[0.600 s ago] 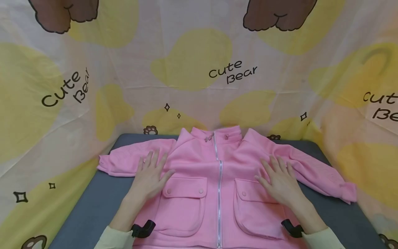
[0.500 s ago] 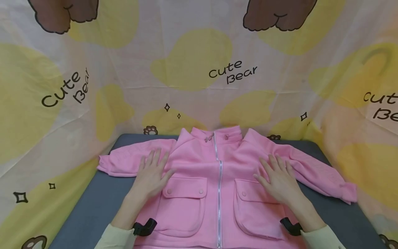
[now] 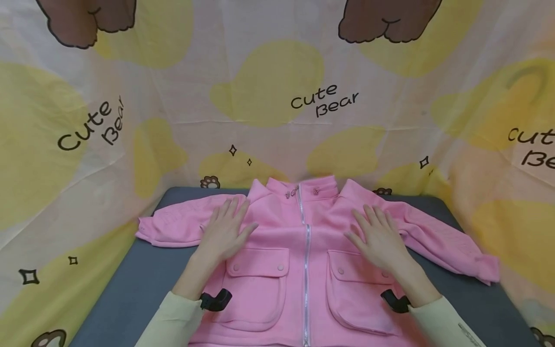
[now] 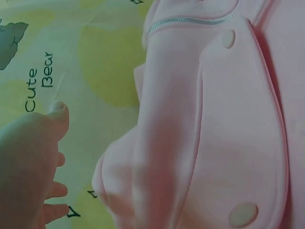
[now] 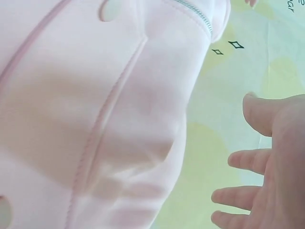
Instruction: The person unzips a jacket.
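Note:
A pink zip jacket [image 3: 269, 236] lies front side up, its sleeves spread to both sides and its collar at the far end. Over the left chest, near the sleeve seam, is my left hand [image 3: 225, 236], fingers straight and thumb spread. My right hand [image 3: 379, 241] is over the opposite chest, above a flap pocket [image 3: 360, 294], with its fingers likewise extended. Both wrist views show a gap between each hand and the fabric, with hand shadows on the jacket. Neither hand holds anything. The silver zipper [image 3: 307, 279] runs down the middle between them.
Under the jacket is a dark grey table [image 3: 117, 294]. A yellow and cream cloth [image 3: 269, 82] printed with "Cute Bear" hangs behind it and along both sides. Each wrist wears a black camera mount [image 3: 217, 300].
Both hands have moved inward toward the zipper and slightly farther up the jacket. The jacket itself lies as before.

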Available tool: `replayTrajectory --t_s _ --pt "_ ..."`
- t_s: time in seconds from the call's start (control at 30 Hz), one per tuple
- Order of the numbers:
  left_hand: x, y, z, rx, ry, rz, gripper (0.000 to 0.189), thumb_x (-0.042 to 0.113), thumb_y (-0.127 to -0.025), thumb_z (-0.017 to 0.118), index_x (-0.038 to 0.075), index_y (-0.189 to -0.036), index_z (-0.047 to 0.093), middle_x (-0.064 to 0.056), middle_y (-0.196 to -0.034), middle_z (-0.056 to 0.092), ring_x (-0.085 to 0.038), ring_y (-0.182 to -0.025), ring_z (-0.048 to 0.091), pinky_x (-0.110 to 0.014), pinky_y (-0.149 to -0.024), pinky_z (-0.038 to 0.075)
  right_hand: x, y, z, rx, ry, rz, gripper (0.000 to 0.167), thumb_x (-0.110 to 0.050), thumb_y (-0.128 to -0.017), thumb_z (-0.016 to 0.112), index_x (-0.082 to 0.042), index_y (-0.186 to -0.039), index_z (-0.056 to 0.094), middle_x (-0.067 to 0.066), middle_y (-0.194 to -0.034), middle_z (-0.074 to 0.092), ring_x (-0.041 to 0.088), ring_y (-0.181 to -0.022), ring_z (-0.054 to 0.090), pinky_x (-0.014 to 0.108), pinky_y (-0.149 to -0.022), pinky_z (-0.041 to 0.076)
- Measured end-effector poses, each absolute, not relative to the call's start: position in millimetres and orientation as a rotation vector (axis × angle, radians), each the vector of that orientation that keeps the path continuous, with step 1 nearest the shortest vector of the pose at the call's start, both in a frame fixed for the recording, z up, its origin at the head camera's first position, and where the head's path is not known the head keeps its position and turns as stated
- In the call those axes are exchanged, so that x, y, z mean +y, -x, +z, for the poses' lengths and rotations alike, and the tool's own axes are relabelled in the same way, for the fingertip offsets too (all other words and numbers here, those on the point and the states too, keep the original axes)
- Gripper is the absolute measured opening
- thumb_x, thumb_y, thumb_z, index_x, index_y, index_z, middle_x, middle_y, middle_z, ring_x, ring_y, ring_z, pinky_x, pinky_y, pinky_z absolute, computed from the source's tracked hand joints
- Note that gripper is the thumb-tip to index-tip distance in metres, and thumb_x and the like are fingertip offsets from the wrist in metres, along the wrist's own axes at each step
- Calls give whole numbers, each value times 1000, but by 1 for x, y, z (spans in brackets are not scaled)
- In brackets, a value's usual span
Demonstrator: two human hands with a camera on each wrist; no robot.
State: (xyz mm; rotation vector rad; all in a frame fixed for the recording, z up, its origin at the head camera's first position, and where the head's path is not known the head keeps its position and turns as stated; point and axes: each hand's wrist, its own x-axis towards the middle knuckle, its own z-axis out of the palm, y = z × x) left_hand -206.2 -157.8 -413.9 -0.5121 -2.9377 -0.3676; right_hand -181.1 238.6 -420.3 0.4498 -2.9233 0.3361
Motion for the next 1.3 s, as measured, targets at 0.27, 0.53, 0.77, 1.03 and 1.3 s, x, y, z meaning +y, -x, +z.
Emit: replayTrajectory --t_s 0.27,0.53,0.77,1.03,1.3 --pt "-138 224 -409 -2924 593 -367 70 55 -106 37 11 -160 31 -18 -165 25 -38 -152 20 -55 -122 13 225 200 -413 -2884 -511 327 65 -42 -104 54 0 -152 42 33 -154 36 51 -144 26 65 -118 14" --pt "-125 244 -407 -2860 675 -386 65 50 -107 38 6 -155 39 -22 -160 34 -39 -148 30 -53 -121 22 215 217 -406 -2862 -532 337 64 -44 -104 52 0 -151 43 30 -152 40 49 -143 30 64 -117 20" --pt "-113 265 -408 -2825 718 -403 62 46 -108 38 3 -154 40 -21 -159 35 -39 -145 35 -51 -119 27 207 237 -402 -2834 -572 367 61 -39 -105 53 2 -149 45 30 -146 48 47 -139 39 58 -117 25" --pt "-101 282 -409 -2869 699 -419 62 45 -108 38 5 -156 37 -20 -159 36 -38 -146 34 -51 -119 26 201 263 -404 -2840 -573 441 61 -37 -103 56 3 -147 46 27 -147 48 43 -138 42 54 -116 30" --pt "-80 298 -405 -2901 738 -326 59 44 -109 39 4 -151 44 -19 -154 44 -35 -146 36 -49 -119 28 194 280 -404 -2891 -519 497 59 -35 -104 55 2 -149 45 26 -150 46 44 -140 39 55 -118 28"
